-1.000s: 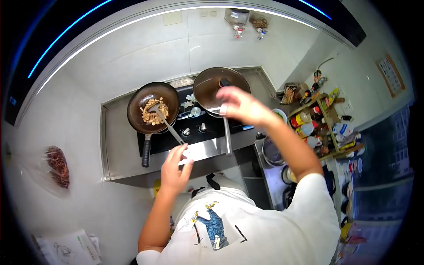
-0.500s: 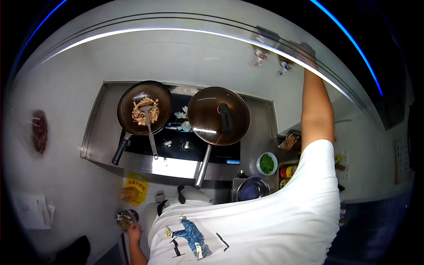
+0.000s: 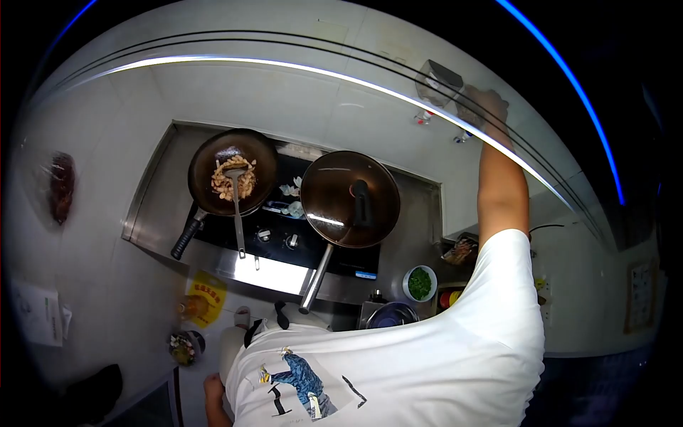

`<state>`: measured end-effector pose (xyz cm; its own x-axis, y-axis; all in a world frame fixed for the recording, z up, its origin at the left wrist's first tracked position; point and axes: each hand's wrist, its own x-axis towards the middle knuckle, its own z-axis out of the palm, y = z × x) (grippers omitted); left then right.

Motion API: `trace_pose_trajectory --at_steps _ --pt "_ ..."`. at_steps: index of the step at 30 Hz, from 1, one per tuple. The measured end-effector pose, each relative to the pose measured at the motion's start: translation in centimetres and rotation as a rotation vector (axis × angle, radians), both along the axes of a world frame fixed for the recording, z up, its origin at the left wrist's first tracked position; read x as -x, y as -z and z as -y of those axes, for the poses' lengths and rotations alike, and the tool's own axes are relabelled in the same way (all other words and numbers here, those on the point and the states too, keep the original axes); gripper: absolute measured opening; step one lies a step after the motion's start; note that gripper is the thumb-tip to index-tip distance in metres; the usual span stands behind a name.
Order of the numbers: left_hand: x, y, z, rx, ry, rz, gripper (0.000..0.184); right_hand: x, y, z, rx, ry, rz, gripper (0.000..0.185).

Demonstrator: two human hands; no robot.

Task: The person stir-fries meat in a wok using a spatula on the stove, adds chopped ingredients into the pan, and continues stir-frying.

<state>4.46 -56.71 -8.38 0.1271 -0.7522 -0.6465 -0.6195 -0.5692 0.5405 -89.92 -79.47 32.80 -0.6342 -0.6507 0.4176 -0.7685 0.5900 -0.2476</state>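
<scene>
Right hand point(image 3: 491, 104) apparently touches wall container point(image 3: 465, 108); wok point(image 3: 203, 164) holds food point(image 3: 247, 186).

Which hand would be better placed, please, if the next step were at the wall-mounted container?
Probably the right hand: it is raised close to the wall-mounted container, though its grip is unclear through the hood. The left hand hangs low beside the body, much farther away.

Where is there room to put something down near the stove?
There's bare steel counter left of the open wok, reaching to the raised left rim. A narrower bare strip lies right of the lid. It's crowded between wok and lid, with pale scraps on the stove, and lower right, where the bowl of greens sits near the basin.
</scene>
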Motion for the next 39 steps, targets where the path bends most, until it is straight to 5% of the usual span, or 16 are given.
trace_pose_trajectory --at_steps 8,13,14,15,20,22,25,30,33,39 --pt "-0.1 -1.3 4.4 -0.108 -0.264 -0.183 0.013 -0.7 -0.4 0.0 0.079 0.109 -0.238 0.030" --pt "-6.3 2.6 4.6 -0.023 -0.084 -0.119 0.010 -5.8 -1.2 2.0 0.294 -0.036 -0.587 0.026" --pt "-3.5 -1.7 5.5 0.038 -0.038 0.024 0.012 -9.2 -1.3 2.6 0.371 -0.175 -0.446 0.026" --pt "-4.4 -0.2 6.1 0.089 -0.099 -0.128 0.014 -15.8 -1.4 2.1 0.500 -0.341 -0.113 0.025" --pt "0.7 -5.1 16.0 0.323 -0.182 -0.191 0.022 -38.1 9.8 -0.6 -0.012 -0.567 0.766 0.017" --pt "2.7 -4.8 21.5 0.436 -0.368 -0.457 0.026 -44.3 18.6 -0.8 -0.146 -0.671 0.890 0.018" --pt "6.9 -9.6 28.4 0.413 -0.211 -0.420 0.034 -52.3 26.3 0.5 -0.321 -0.373 0.845 0.053" --pt "12.1 -11.7 35.5 0.166 0.186 -0.545 0.047 -57.2 30.9 4.4 -0.198 -0.105 0.893 0.068" --pt "13.6 -11.8 37.6 -0.098 0.286 -0.667 0.038 -56.0 30.9 5.8 -0.104 -0.168 0.564 0.046" --pt "14.5 -11.4 38.3 -0.260 0.271 -0.809 0.032 -56.0 17.6 0.6 -0.253 -0.230 0.521 0.028"
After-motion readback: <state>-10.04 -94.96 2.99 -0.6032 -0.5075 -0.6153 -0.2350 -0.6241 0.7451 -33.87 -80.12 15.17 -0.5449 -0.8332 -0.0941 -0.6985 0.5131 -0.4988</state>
